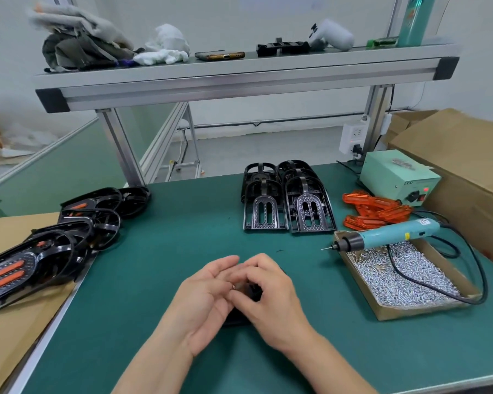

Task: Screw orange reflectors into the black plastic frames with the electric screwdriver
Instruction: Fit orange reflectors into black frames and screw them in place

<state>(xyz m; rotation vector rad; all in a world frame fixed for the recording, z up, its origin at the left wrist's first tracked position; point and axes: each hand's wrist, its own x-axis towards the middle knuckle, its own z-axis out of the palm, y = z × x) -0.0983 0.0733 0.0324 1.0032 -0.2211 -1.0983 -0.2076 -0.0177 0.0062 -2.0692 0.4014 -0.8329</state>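
Electric screwdriver point(387, 237) lies across the far rim of the screw box point(393, 311), bit pointing left. Its cable point(427, 285) runs over the screws point(404, 274) filling the box.

Orange reflectors point(376, 211) are piled just behind the box. Two stacks of bare black frames point(288, 200) stand behind and left of it.

Left of the box, both hands meet on the green mat point(160, 228). Left hand point(202, 297) has relaxed fingers. Right hand point(271, 297) curls over a dark piece point(254, 292); cannot tell if it grips.

Fitted frames point(40, 251) lie far left of the box, overhanging the table edge. Power unit point(396, 177) sits behind the box, carton point(467, 172) to its right. There is open mat between box and hands.
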